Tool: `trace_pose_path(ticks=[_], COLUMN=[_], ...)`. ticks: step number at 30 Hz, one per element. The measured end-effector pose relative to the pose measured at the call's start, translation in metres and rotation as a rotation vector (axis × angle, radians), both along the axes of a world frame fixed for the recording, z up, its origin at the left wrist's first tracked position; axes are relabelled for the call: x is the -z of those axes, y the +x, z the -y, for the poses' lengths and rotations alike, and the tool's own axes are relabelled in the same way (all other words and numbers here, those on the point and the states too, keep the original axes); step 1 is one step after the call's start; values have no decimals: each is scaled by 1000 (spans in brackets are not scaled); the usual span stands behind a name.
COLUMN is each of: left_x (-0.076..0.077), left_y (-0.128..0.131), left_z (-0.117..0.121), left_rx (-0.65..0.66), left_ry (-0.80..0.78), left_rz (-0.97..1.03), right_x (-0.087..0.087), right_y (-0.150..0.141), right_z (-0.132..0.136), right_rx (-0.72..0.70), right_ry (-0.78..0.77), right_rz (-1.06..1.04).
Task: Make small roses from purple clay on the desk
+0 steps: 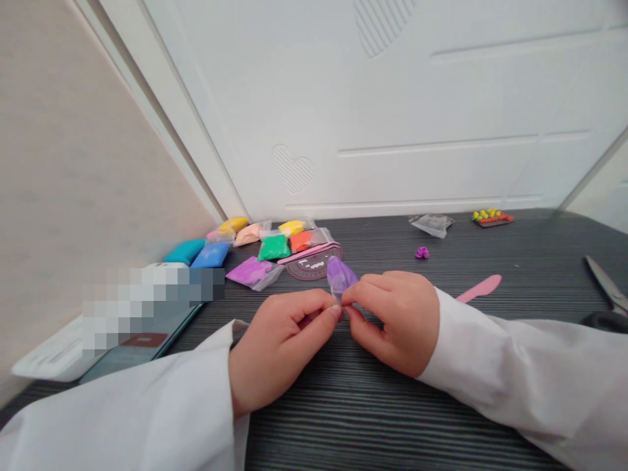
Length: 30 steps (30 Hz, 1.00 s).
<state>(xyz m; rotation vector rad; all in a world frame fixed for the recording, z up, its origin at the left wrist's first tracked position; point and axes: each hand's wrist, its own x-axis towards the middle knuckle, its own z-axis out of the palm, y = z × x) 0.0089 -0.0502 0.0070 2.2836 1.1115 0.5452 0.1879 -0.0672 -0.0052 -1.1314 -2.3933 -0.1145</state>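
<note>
Between my two hands is a small clear bag of purple clay (pixel 341 275), its open-end edge pinched near me and the clay bulging away from me. My left hand (pixel 289 343) grips that edge between thumb and forefinger. Right beside it, my right hand (pixel 392 320) pinches the same edge, the fingertips of both hands almost touching. Whether the bag is sealed there is hidden by my fingers. Just beyond lies a round dark mat (pixel 314 265) with a pink stick tool (pixel 307 252) across it.
Bagged clay in several colours, such as a green bag (pixel 275 247), lies at the back left. A small purple clay piece (pixel 422 252), an empty clear bag (pixel 432 225) and a yellow-and-red clay model (pixel 492 218) are behind. Rightward are a pink knife tool (pixel 481 288) and scissors (pixel 608 294).
</note>
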Motion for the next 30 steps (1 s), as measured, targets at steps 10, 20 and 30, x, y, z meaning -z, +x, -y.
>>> trace_pose_path(ticks=[10, 20, 30], left_x=[2, 5, 4], left_y=[3, 1, -6], left_z=[1, 4, 6], left_rx=[-47, 18, -1], left_ry=[103, 118, 360], left_rz=[-20, -38, 80], right_x=[2, -1, -20], right_y=[-2, -1, 2], right_z=[-1, -1, 5], right_rx=[-52, 24, 105], right_ry=[78, 126, 14], right_rz=[81, 70, -65])
